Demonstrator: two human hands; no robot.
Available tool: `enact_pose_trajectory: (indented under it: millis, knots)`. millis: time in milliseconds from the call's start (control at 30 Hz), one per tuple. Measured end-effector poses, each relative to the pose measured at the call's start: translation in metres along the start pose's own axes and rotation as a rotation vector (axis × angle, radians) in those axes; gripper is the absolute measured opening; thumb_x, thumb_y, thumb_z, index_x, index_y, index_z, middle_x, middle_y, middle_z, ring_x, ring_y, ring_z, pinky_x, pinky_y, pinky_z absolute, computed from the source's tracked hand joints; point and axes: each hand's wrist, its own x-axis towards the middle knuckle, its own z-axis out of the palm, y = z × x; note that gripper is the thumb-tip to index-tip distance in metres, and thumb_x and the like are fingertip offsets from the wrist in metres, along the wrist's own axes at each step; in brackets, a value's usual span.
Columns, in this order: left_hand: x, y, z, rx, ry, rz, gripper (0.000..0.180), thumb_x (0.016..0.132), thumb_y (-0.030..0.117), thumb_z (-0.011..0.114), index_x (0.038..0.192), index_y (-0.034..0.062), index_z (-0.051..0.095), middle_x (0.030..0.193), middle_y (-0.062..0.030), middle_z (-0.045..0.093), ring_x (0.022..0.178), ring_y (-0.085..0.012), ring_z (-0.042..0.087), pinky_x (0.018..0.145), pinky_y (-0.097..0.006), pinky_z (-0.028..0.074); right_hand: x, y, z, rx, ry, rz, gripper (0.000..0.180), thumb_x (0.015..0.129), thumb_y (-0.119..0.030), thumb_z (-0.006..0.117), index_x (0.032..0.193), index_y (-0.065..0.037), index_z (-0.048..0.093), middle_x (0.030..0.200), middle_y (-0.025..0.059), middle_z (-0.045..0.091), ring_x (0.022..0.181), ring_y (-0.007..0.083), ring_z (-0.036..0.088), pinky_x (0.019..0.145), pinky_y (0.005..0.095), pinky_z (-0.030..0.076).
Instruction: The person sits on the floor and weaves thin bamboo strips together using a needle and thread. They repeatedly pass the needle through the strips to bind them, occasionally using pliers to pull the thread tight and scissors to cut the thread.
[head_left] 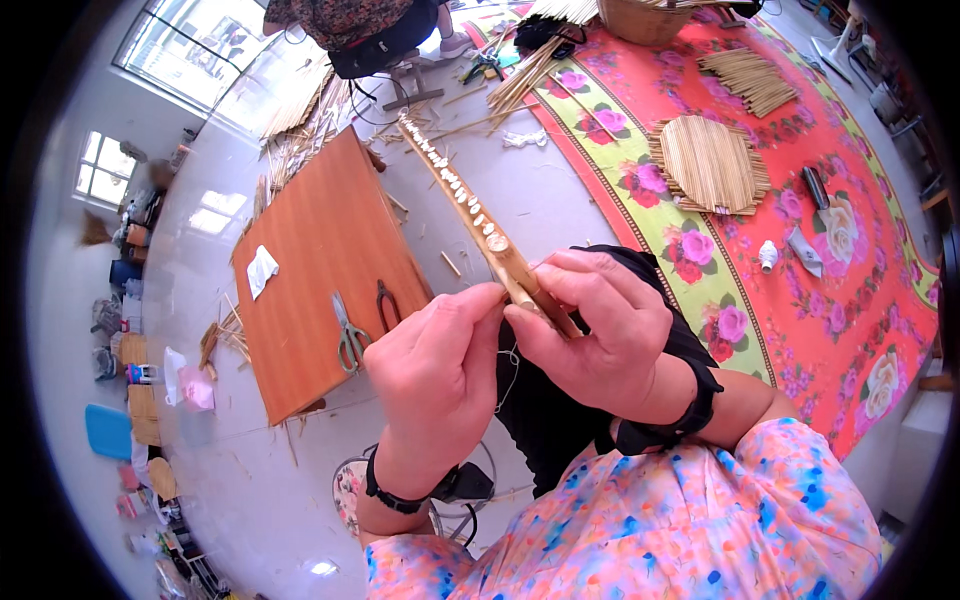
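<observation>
In front of me, a long narrow row of tan reed-like stalks [445,180] slants up and away, pale cut ends showing along it. At its near end my right hand [610,330] is closed, with thumb and fingers gripping the stalks. My left hand [430,350] pinches at the left side of that same end, its fingertips pressed together; what exactly lies between them is hidden. Below the fingers a thin white thread [511,382] hangs in a loose curl. Each wrist wears a dark band.
Left of my hands stands a brown wooden table [310,260] bearing scissors [350,335], pliers [387,304] and a white tissue [261,272]. To the right, a red floral sheet [725,270] carries a round stalk mat [708,163] and loose stalks [750,80]. Another person [375,35] sits at the far side.
</observation>
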Motion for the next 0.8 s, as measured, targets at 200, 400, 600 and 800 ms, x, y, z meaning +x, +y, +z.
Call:
enact_pose_trajectory:
  millis: [200, 400, 600, 800]
  knots:
    - [-0.011, 0.005, -0.002, -0.009, 0.038, -0.156, 0.012, 0.083, -0.006, 0.064, 0.094, -0.0001, 0.061, 0.073, -0.0113, 0.062, 0.059, -0.0209, 0.063, 0.054, -0.028, 0.048, 0.0, 0.0, 0.0, 0.019, -0.007, 0.007, 0.032, 0.065, -0.012, 0.082, 0.09, 0.0, 0.065, 0.081, 0.0115, 0.065, 0.065, 0.0226, 0.064, 0.055, 0.0291, 0.053]
    - [-0.015, 0.006, -0.003, 0.009, 0.048, -0.177, 0.01, 0.084, -0.005, 0.064, 0.092, 0.0009, 0.06, 0.073, -0.0103, 0.062, 0.059, -0.0176, 0.063, 0.054, -0.026, 0.047, -0.001, -0.001, 0.0, -0.004, -0.016, -0.04, 0.034, 0.066, -0.012, 0.081, 0.094, 0.0, 0.065, 0.08, 0.0107, 0.064, 0.063, 0.022, 0.063, 0.053, 0.0282, 0.052]
    - [-0.012, 0.008, 0.002, -0.04, 0.071, -0.222, 0.009, 0.084, -0.005, 0.063, 0.09, 0.0008, 0.06, 0.072, -0.0082, 0.063, 0.059, -0.0141, 0.063, 0.054, -0.024, 0.047, 0.0, 0.003, 0.0, 0.002, -0.013, -0.038, 0.034, 0.066, -0.011, 0.081, 0.094, 0.0, 0.065, 0.079, 0.0102, 0.063, 0.063, 0.0218, 0.063, 0.052, 0.0286, 0.052]
    - [-0.01, 0.011, 0.003, -0.09, 0.069, -0.285, 0.008, 0.084, -0.005, 0.062, 0.09, 0.0, 0.061, 0.072, -0.0077, 0.063, 0.061, -0.0123, 0.062, 0.057, -0.023, 0.048, 0.001, 0.002, -0.002, -0.005, -0.019, -0.014, 0.032, 0.067, -0.012, 0.08, 0.093, 0.0, 0.065, 0.078, 0.0101, 0.062, 0.063, 0.0221, 0.063, 0.052, 0.0291, 0.052]
